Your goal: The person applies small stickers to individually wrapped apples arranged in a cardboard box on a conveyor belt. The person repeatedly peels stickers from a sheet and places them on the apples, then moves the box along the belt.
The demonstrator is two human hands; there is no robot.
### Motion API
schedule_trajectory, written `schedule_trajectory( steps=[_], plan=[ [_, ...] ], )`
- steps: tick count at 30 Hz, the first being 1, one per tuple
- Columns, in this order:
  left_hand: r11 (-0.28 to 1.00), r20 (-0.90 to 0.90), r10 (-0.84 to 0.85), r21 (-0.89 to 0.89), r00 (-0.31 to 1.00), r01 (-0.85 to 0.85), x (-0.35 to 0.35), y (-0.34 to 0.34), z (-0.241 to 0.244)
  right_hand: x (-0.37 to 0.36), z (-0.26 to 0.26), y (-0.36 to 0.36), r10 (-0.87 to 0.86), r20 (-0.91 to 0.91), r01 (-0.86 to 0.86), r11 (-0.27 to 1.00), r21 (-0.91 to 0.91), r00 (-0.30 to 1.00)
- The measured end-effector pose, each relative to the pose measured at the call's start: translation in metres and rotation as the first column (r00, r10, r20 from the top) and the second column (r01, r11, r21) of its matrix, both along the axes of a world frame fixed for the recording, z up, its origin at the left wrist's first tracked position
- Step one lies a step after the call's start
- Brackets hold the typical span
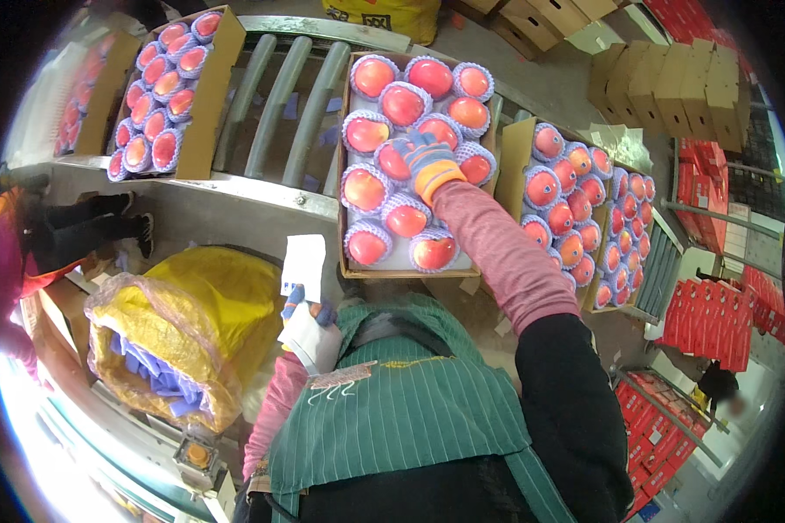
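Observation:
My right hand (430, 163), in a blue-grey and orange knit glove, rests on the apples in the middle of an open cardboard box (411, 273). Red apples (402, 104) in lilac foam nets fill this box, which sits on the roller conveyor (268, 111). Whether the right fingers grip an apple cannot be told. My left hand (309, 310), gloved too, holds a strip of white label backing paper (303, 267) in front of the green striped apron (399, 418); more of the paper hangs over the wrist. The apples in the box to the right bear small stickers (545, 189).
Further apple boxes (199, 98) stand on the conveyor at left and right. A yellow sack (203, 294) with lilac foam pieces (157, 376) lies at lower left. Another person (72, 225) stands at far left. Cardboard boxes (667, 91) and red cartons (706, 320) are stacked at right.

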State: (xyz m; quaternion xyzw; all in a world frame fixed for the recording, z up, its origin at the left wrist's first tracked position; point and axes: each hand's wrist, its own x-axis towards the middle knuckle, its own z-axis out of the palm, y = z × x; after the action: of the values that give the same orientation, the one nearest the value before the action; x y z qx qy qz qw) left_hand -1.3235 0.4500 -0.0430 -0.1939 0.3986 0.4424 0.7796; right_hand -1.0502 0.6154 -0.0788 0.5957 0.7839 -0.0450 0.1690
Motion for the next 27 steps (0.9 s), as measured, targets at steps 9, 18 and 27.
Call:
schedule_trajectory(
  steps=[9,18,27],
  plan=[
    [0.997,0.126,0.07,0.033,0.99,-0.075,-0.01,-0.007,-0.005,-0.015,-0.02,0.014,0.196,-0.058,-0.194,0.98,0.048,0.979],
    [0.989,0.159,0.008,0.148,0.987,-0.032,-0.014,-0.006,-0.017,-0.007,-0.019,0.019,0.086,-0.166,-0.076,0.995,0.068,0.982],
    [0.994,0.132,0.049,0.089,0.99,-0.061,-0.017,-0.009,-0.023,-0.028,0.013,0.045,-0.167,-0.134,0.127,0.956,-0.263,0.977]
  ],
)
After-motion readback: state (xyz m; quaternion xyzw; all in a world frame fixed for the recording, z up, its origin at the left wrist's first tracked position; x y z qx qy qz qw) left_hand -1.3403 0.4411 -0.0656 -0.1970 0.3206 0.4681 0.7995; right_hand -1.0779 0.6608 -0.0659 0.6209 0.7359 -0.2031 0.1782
